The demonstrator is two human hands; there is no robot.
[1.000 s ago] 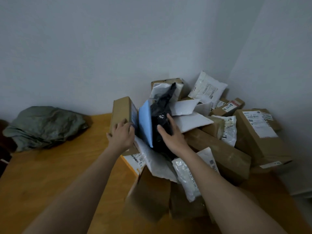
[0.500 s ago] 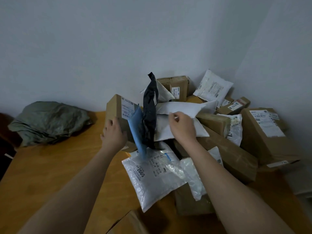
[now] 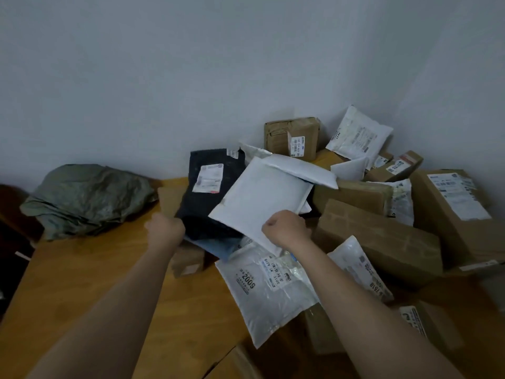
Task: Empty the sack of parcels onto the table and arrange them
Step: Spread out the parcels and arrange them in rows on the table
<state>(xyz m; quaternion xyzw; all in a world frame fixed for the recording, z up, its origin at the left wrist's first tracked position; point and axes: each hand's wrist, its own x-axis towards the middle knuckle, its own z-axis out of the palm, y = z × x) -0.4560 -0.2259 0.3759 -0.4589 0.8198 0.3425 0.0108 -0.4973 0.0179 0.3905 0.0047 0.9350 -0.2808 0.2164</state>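
A: How do the arms lie?

B: Both reach forward over the bench. The left hand sits at the black mailer's near left edge; its fingers are hidden, so I cannot tell the grip.

A: And the right?

B: The right hand is curled, pinching the near edge of a white mailer that overlaps the black one.

A: The rest?

B: Boxes and mailers pile from one to five o'clock. The sack lies crumpled at ten o'clock.
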